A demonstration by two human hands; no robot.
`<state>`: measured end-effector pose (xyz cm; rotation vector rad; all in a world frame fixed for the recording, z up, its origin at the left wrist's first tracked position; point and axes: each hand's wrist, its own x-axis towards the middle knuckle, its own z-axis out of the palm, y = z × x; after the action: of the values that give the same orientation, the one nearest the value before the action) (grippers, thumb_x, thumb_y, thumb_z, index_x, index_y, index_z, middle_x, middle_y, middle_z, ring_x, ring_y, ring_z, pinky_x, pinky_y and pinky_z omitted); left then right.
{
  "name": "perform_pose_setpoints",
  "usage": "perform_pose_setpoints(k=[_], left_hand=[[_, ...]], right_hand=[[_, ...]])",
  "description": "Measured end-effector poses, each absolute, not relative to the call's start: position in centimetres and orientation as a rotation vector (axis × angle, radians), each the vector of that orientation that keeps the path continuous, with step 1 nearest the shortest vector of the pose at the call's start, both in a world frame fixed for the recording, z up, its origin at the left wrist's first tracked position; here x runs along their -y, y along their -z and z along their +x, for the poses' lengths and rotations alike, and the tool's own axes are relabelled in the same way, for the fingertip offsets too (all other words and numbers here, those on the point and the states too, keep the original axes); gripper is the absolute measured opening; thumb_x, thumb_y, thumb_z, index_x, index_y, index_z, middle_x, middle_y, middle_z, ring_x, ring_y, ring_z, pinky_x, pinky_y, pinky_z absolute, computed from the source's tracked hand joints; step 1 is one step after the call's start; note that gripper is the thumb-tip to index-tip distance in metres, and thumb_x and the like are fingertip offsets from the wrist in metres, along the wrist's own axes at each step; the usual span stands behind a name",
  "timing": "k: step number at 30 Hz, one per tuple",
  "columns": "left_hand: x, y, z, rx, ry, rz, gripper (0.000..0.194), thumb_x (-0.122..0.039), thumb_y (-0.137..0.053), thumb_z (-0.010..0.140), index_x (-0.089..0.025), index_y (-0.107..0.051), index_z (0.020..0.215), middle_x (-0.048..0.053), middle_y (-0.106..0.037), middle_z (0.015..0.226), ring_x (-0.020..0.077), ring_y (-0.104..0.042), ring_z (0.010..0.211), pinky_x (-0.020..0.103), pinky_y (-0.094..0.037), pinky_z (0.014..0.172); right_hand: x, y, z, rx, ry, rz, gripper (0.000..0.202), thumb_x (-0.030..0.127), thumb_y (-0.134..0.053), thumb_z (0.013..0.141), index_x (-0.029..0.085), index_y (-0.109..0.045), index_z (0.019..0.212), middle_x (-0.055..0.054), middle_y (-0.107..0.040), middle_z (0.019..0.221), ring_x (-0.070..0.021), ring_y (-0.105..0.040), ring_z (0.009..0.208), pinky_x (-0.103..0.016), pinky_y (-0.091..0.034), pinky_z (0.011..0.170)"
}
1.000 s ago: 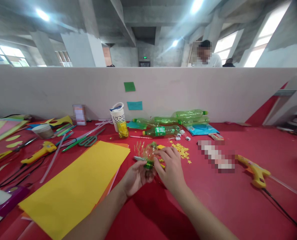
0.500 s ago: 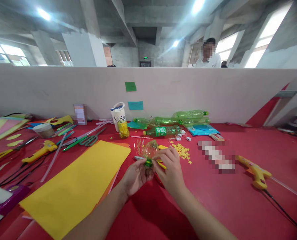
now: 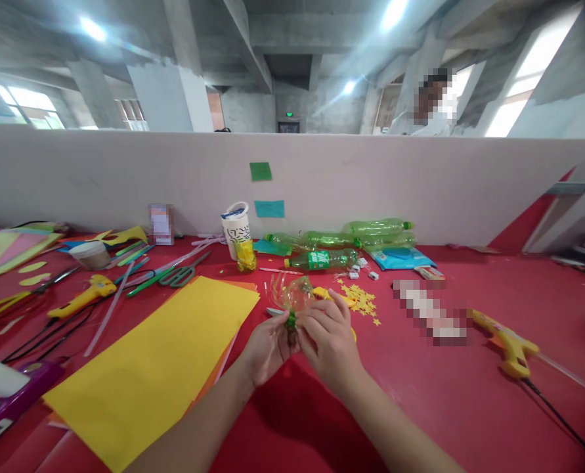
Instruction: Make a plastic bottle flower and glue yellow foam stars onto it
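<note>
A cut-off green plastic bottle top (image 3: 296, 293), its far edge cut into thin strips, is held over the red table, its green cap (image 3: 291, 320) towards me. My left hand (image 3: 266, 349) is closed around the cap end from the left. From the right, my right hand (image 3: 332, 335) pinches at the same cap, its fingers bent over it. A scissor blade (image 3: 275, 312) shows behind my left fingertips; the rest is mostly hidden by my hands. Just beyond my right hand lie a yellow tool (image 3: 322, 293), partly covered, and a scatter of yellow paper stars (image 3: 364, 302).
Yellow paper sheets (image 3: 164, 368) lie left. Whole green bottles (image 3: 322, 259) rest near the partition (image 3: 125, 164), beside a white cup (image 3: 236, 233). Glue guns lie on the left (image 3: 83, 295) and right (image 3: 511, 345). A purple power strip (image 3: 26, 401) sits front left. A person (image 3: 433, 108) is beyond the partition.
My right hand has shifted slightly and its fingers are bent more closely over the cap. The view has moved a little. The person beyond the partition has moved right.
</note>
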<state>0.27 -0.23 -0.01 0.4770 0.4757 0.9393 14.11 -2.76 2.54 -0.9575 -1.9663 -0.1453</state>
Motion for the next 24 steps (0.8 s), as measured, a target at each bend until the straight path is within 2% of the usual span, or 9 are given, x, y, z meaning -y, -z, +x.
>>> perform_pose_setpoints(k=[6,15,21,24], left_hand=[[0.2,-0.2,0.2,-0.485,-0.922,0.506,0.022,-0.022,-0.044,0.089,-0.013,-0.059,0.076,0.004,-0.064,0.067,0.0124,-0.06,0.061,0.024,-0.045,0.059],[0.5,-0.5,0.0,-0.459,-0.937,0.564,0.016,-0.024,-0.052,0.082,-0.013,-0.064,0.078,0.002,-0.064,0.064,0.0132,-0.056,0.054,0.026,-0.044,0.054],[0.4,-0.6,-0.5,-0.49,-0.962,0.497,0.016,-0.023,-0.053,0.079,-0.012,-0.066,0.078,0.007,-0.07,0.078,0.0157,-0.063,0.071,0.027,-0.046,0.069],[0.3,-0.6,-0.6,-0.467,-0.961,0.548,0.019,-0.024,-0.052,0.079,-0.011,-0.066,0.08,0.009,-0.07,0.079,0.0162,-0.062,0.07,0.026,-0.045,0.065]], right_hand=[[2.7,-2.4,13.8,2.001,0.112,-0.996,0.016,0.013,-0.05,0.084,0.023,-0.057,0.073,0.001,-0.066,0.074,-0.0188,-0.054,0.081,-0.052,-0.023,0.105],[3.1,-3.8,14.9,1.89,0.135,-0.972,0.013,0.014,-0.054,0.082,0.026,-0.06,0.083,0.001,-0.068,0.099,-0.0221,-0.055,0.091,-0.053,-0.026,0.102],[3.2,-3.9,15.6,1.765,0.063,-0.93,0.028,0.011,-0.052,0.078,0.025,-0.058,0.101,-0.004,-0.062,0.109,-0.0237,-0.055,0.101,-0.053,-0.026,0.104],[3.0,-3.9,15.8,1.596,-0.098,-0.957,0.029,0.011,-0.051,0.077,0.024,-0.058,0.102,-0.006,-0.059,0.109,-0.0246,-0.052,0.106,-0.049,-0.034,0.098]])
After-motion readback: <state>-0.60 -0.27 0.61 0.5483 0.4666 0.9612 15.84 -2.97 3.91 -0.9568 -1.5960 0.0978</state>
